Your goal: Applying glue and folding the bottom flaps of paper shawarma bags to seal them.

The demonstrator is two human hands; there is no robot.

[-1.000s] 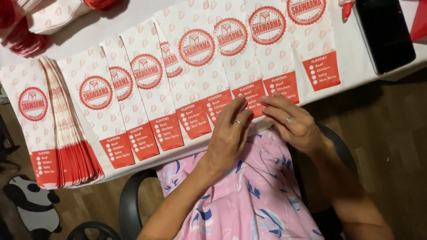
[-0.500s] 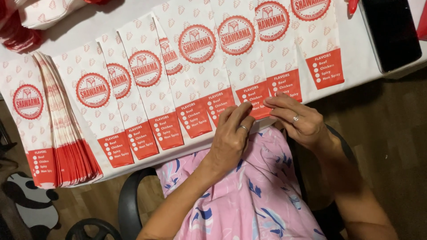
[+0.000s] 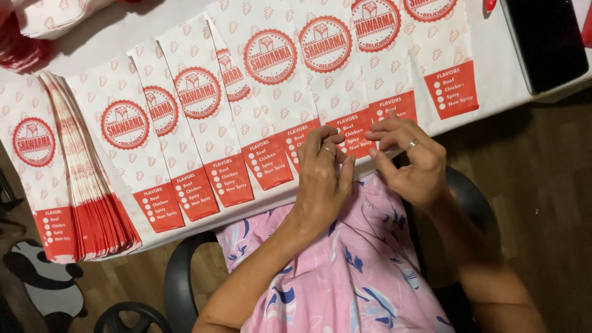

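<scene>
From the head view, you are working at a row of white paper bags (image 3: pixel 277 86) with red round emblems and red bottom bands, lying overlapped across the table (image 3: pixel 499 92) in the upper frame. Your left hand (image 3: pixel 322 179) is resting fingers loosely curled on a bag's bottom edge at centre; your right hand (image 3: pixel 414 161) is pinching that edge beside it.
</scene>
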